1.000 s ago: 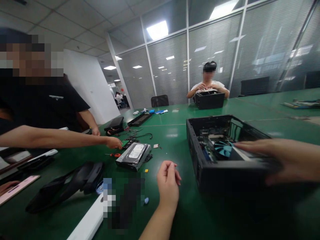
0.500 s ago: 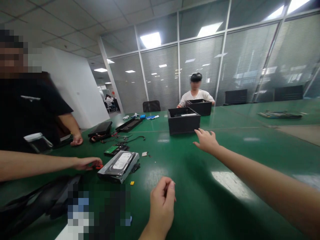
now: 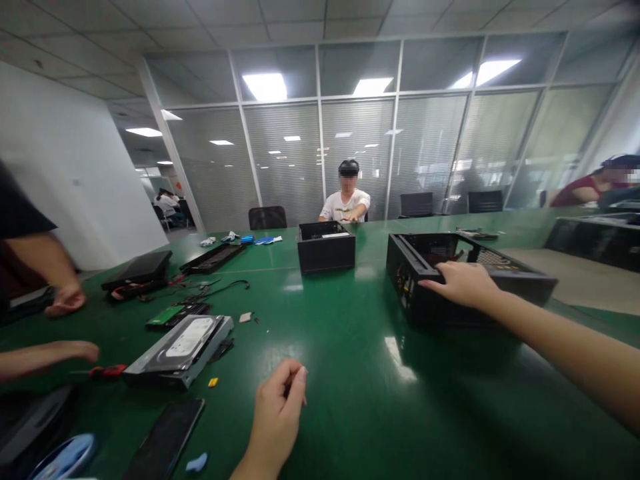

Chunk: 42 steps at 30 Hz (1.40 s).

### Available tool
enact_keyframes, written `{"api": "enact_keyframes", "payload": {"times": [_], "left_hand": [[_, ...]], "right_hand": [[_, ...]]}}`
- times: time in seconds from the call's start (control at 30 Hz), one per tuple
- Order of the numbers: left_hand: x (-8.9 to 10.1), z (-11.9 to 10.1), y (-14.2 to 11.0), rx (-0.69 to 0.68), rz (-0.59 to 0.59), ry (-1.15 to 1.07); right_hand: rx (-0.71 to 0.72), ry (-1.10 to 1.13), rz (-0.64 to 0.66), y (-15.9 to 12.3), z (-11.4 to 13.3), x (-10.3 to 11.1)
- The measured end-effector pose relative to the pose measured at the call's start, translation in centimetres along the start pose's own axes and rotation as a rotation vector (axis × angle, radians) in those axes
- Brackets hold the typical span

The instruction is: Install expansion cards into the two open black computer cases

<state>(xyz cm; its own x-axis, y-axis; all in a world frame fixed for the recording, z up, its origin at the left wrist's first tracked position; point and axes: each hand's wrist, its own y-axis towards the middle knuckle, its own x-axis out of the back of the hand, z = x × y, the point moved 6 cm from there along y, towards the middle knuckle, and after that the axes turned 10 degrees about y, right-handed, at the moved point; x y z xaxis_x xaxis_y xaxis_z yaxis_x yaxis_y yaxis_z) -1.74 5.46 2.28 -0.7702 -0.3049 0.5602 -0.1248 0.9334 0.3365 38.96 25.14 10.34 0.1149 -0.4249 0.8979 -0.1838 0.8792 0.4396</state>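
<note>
I was looking into an office meeting room: glass partition walls [image 3: 360, 160] with blinds, ceiling light panels [image 3: 265, 85], office chairs [image 3: 267, 217], and a long green counter [image 3: 350, 373] strewn with computer parts.

A green table top [image 3: 350, 373] is seen. The open computer case [image 3: 470, 283] is black, the hard drive [image 3: 177, 350] silver-grey with a white label, the screwdriver [image 3: 107, 371] handle red.
</note>
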Motion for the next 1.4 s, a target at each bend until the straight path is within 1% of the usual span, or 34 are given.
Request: {"api": "enact_keyframes", "payload": {"times": [0.07,0.17,0.27,0.33,0.4,0.6,0.7,0.77,0.83,0.87,0.93,1.0,1.03,1.1,1.13,1.17,1.2,1.27,1.33,1.4], "left_hand": [[-0.1,0.0,0.1,-0.006,-0.001,-0.004],[0.0,-0.1,0.3,0.005,0.002,-0.008],[-0.1,0.1,0.5,0.026,0.015,-0.016],[-0.1,0.2,0.5,0.033,0.014,-0.024],[-0.2,0.3,0.5,0.026,0.014,-0.03],[-0.8,0.0,0.2,0.012,0.049,-0.035],[-1.1,-0.5,-0.1,0.014,0.073,-0.075],[-1.4,-1.0,-0.4,0.002,0.093,-0.102],[-1.6,-1.6,-0.7,-0.028,0.117,-0.121],[-1.7,-1.9,-0.9,-0.044,0.127,-0.129],[-1.7,-2.4,-1.1,-0.074,0.137,-0.141],[-1.6,-2.6,-1.2,-0.089,0.137,-0.142],[-1.6,-2.6,-1.2,-0.095,0.14,-0.14],[-1.5,-2.6,-1.3,-0.114,0.148,-0.137],[-1.4,-2.6,-1.3,-0.132,0.154,-0.136],[-1.3,-2.6,-1.3,-0.161,0.162,-0.133],[-1.1,-2.7,-1.4,-0.2,0.173,-0.126],[-0.9,-2.9,-1.6,-0.279,0.201,-0.099],[-0.7,-3.0,-1.8,-0.334,0.225,-0.066],[-0.5,-3.1,-1.7,-0.359,0.238,-0.044]], "right_hand": [[0.03,-0.021,0.069,-2.1,-0.5,0.6],[0.063,-0.022,0.038,-4.4,0.0,2.1],[0.08,0.017,0.044,-6.0,1.6,3.4],[0.125,0.061,0.047,-7.3,3.5,4.4],[0.171,0.11,0.049,-9.1,6.1,5.7],[0.229,0.312,0.093,-16.0,15.7,9.9],[0.299,0.362,0.073,-19.2,19.6,11.5],[0.394,0.362,0.04,-21.1,21.4,12.1],[0.506,0.358,0.026,-22.7,22.5,12.7],[0.56,0.366,0.046,-23.3,22.9,13.0],[0.643,0.418,0.142,-23.7,23.3,14.0],[0.651,0.479,0.255,-22.4,23.0,15.2],[0.632,0.489,0.291,-21.0,22.6,15.6],[0.572,0.447,0.303,-16.6,21.3,15.8],[0.549,0.4,0.298,-14.0,20.6,15.2],[0.538,0.345,0.301,-11.2,19.9,14.2],[0.527,0.282,0.318,-8.4,19.3,12.6],[0.506,0.138,0.396,-3.5,18.3,8.5],[0.491,-0.012,0.503,-0.1,17.8,4.0],[0.492,-0.138,0.597,1.4,17.8,0.2]]}}
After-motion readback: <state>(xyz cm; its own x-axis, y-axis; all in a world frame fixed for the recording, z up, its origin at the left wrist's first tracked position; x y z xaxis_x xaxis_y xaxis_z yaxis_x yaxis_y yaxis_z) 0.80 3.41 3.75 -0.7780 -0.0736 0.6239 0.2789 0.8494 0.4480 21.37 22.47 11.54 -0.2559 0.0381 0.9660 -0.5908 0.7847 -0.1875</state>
